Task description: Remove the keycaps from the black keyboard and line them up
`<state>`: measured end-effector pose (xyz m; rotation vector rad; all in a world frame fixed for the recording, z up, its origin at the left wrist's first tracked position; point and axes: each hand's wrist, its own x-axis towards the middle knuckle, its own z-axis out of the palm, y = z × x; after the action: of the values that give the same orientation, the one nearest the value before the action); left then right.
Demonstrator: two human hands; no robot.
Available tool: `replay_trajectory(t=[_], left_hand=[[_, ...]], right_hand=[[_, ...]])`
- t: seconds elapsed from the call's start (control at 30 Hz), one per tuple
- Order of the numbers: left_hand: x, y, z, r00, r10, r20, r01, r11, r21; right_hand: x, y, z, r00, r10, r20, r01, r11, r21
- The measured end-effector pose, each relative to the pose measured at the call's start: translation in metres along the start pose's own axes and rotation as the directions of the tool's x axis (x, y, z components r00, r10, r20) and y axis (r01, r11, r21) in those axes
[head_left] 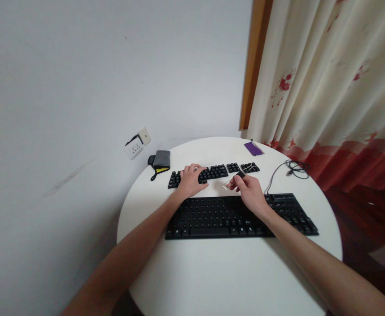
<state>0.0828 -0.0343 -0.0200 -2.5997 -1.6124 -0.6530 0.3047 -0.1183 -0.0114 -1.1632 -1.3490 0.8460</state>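
1. The left hand [190, 180] is laid on the rows of black keys [218, 171], fingers spread. Whether one key is gripped there is hidden. If that hand is slid sideways, the rows could be pushed crooked, since the keys look loose.

2. A small black tool [241, 174] is pinched between the thumb and fingers of the right hand [250, 193]. It could be dropped if it is held too lightly, because it is so small.

3. Thin wires seem to stick out from the tool. Keys just past the right hand could be snagged by them and flipped over.

4. The keyboard [208, 219] is set on the near side of both hands, partly under the right wrist. Its bare pegs could be bumped by an arm pressed too low.

5. A curled cable [297, 170] is found to the right of the right hand. If it is tugged, the keyboard could be dragged across the worktop [225, 267].
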Motion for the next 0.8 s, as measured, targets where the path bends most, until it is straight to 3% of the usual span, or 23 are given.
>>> replay_trajectory(t=[0.8], left_hand=[[0.0024,-0.0008,0.0073,0.999,-0.053,-0.012,0.053,0.998,0.028]], right_hand=[[-0.0004,0.0004,0.0005,1.000,0.019,0.013,-0.019,1.000,-0.006]])
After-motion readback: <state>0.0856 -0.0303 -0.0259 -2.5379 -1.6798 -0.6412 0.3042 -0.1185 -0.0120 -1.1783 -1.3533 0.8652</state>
